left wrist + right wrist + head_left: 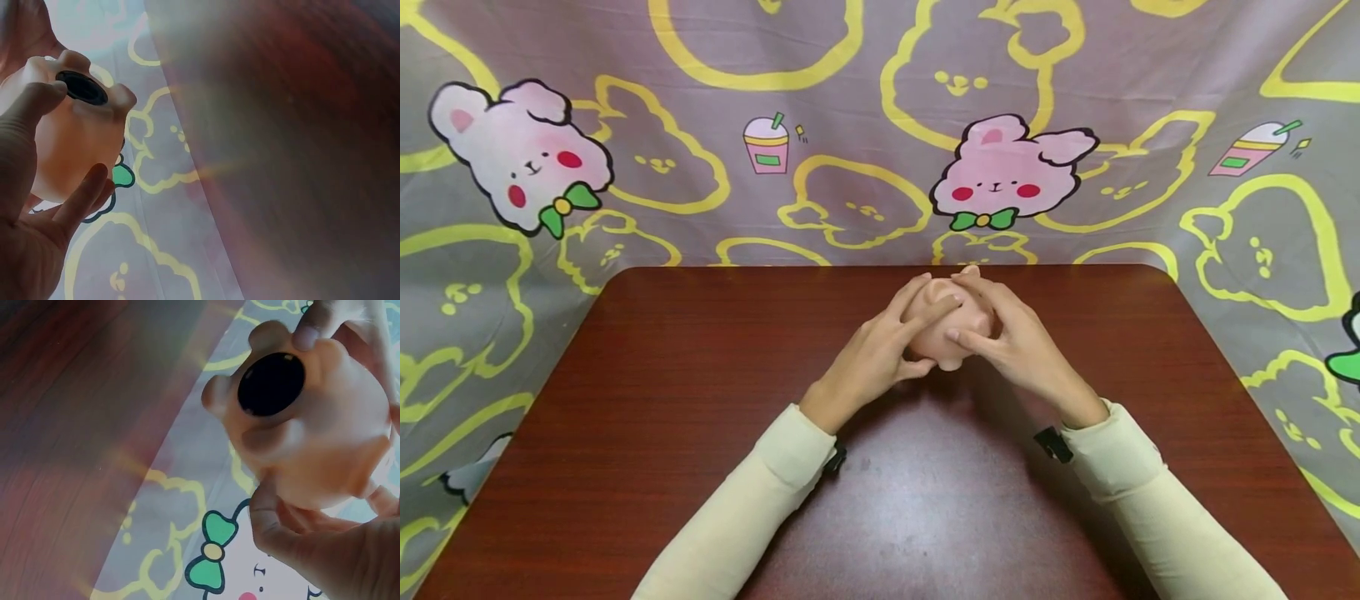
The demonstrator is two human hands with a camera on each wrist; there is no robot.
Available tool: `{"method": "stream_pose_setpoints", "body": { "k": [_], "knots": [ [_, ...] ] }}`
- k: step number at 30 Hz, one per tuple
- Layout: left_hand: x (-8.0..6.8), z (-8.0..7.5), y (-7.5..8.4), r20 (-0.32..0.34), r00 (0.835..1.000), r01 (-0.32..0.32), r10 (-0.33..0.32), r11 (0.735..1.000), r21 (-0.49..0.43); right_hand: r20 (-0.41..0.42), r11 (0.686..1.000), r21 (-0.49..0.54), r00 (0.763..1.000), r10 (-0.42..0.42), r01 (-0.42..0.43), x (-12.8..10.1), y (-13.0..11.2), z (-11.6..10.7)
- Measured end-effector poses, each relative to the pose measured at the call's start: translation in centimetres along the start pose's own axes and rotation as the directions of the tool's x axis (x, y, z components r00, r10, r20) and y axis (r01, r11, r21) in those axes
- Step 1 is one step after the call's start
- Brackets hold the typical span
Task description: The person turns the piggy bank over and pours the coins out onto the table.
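Between both hands is a pink piggy bank [942, 335], held above the far part of the table. My left hand [876, 346] grips its left side, fingers spread over the top and thumb low. My right hand [1030, 346] grips the right side, with the thumb on the near face. In the right wrist view, the underside of the piggy bank [331, 437] shows stubby feet around a round black plug [272, 384]. The left wrist view has the left thumb at the edge of that plug [84, 89]. Some fingertips are hidden behind the bank.
A dark red-brown wooden table [700, 375] lies beneath the hands, its far edge close behind them. A grey curtain [865, 100] printed with yellow outlines and rabbits hangs behind and at both sides. Light reflects off the table's near middle.
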State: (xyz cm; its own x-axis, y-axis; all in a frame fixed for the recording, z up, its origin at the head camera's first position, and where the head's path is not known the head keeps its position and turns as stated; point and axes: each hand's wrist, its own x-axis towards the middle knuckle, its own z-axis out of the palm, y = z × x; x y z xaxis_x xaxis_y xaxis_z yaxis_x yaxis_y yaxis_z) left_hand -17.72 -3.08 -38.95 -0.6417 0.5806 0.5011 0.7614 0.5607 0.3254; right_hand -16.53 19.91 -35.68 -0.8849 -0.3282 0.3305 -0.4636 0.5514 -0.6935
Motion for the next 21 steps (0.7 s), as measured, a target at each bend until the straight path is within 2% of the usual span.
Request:
{"method": "stream_pose_setpoints", "body": {
  "k": [9,14,17,21],
  "knots": [
    [-0.2,-0.3,0.2,0.008,0.998,0.06,-0.059,0.994,-0.087,-0.04,0.998,0.018,0.998,-0.052,0.053,-0.7,0.1,0.2],
    [-0.1,-0.4,0.3,0.002,0.994,0.105,-0.106,0.984,-0.146,-0.041,0.999,0.029,0.999,-0.035,0.036,-1.0,0.1,0.3],
    [-0.1,-0.5,0.4,0.006,0.988,0.15,-0.152,0.966,-0.209,-0.027,0.997,0.058,0.999,-0.04,0.042,-1.1,0.0,0.4],
    [-0.1,-0.8,0.4,0.019,0.977,0.207,-0.212,0.93,-0.303,-0.014,0.992,0.092,0.996,-0.085,0.086,-1.0,0.1,0.5]
  ]
}}
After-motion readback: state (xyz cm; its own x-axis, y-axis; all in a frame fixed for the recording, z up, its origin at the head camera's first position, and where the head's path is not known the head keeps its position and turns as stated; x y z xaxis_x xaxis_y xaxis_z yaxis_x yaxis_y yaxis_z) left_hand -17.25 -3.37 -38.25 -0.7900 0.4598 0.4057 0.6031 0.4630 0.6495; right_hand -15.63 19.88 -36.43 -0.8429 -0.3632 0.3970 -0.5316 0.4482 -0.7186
